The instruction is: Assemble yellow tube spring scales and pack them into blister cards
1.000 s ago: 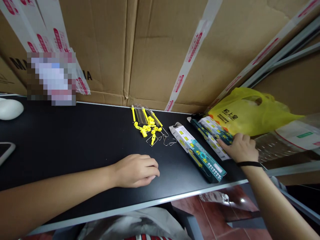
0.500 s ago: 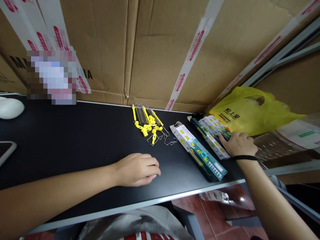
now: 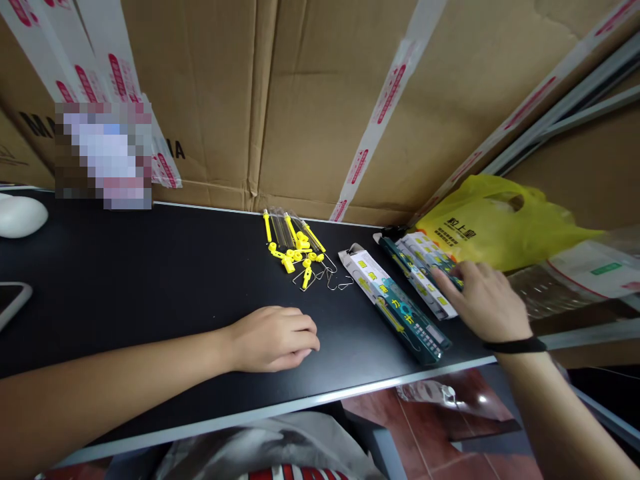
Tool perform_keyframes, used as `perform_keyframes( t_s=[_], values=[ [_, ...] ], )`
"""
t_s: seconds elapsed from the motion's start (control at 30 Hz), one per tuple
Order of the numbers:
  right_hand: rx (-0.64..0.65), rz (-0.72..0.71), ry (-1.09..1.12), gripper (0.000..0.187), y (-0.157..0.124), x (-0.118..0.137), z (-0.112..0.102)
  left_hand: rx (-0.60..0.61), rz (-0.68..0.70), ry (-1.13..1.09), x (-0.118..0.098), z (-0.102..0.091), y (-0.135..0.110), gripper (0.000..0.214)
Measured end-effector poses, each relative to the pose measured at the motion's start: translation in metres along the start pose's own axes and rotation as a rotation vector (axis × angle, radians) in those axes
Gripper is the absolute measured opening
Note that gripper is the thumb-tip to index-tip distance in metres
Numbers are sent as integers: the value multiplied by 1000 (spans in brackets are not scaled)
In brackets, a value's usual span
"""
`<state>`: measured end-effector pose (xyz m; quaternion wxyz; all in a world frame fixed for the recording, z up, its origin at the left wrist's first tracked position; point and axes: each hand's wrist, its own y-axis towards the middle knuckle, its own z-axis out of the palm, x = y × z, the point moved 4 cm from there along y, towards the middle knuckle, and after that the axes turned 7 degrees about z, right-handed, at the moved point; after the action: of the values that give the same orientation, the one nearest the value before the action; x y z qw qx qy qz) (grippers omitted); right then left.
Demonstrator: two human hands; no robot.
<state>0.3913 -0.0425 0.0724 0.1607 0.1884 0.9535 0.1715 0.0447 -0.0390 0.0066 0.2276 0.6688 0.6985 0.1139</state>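
My left hand (image 3: pixel 277 339) rests on the black table with its fingers curled together; nothing shows in it. Over the right end of the table is my right hand (image 3: pixel 493 300), thumb and fingers apart, at the near end of some slim printed boxes (image 3: pixel 425 277). Whether it touches them is hard to tell. Left of these lies another long green-and-white box (image 3: pixel 397 303), its far flap open. Beyond my left hand sits a loose pile of yellow plastic parts (image 3: pixel 295 257), with clear tubes (image 3: pixel 283 230) behind and bent metal wire hooks (image 3: pixel 327 273) beside it.
Large taped cardboard boxes (image 3: pixel 210 100) stand along the table's back edge. A yellow plastic bag (image 3: pixel 505 220) is at the right, with clear packaging (image 3: pixel 540 290) below it. At the left are a white rounded object (image 3: pixel 23 217) and a phone (image 3: pixel 13 303).
My right hand has shifted slightly right and toward me, its thumb and fingers now more visibly apart. The boxes stay in place, and my left hand has hardly moved.
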Motion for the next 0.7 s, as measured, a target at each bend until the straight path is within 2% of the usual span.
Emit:
perform_keyframes(
  t_s=[0.1, 0.13, 0.2, 0.3, 0.5, 0.6, 0.7],
  values=[
    [14, -300, 137, 46, -29, 43, -12, 4, -8, 5, 0, 0, 0, 15],
    [29, -359, 119, 49, -38, 55, -11, 5, -7, 9, 0, 0, 0, 16],
    [19, -387, 44, 48, -49, 71, -5, 5, 1, 20, 0, 0, 0, 15],
    [-17, -337, -43, 41, -43, 73, 14, 8, 23, 39, -1, -1, 1, 14],
    [-87, -193, -129, 41, -4, 45, 50, -15, -13, 80, 0, -2, 1, 16],
    [-117, -129, -147, 44, 1, 44, 49, -26, -43, 150, 8, -6, 1, 19],
    [-118, -172, -109, 50, -1, 66, 32, -76, -157, 227, 27, -15, -2, 20]
  ],
)
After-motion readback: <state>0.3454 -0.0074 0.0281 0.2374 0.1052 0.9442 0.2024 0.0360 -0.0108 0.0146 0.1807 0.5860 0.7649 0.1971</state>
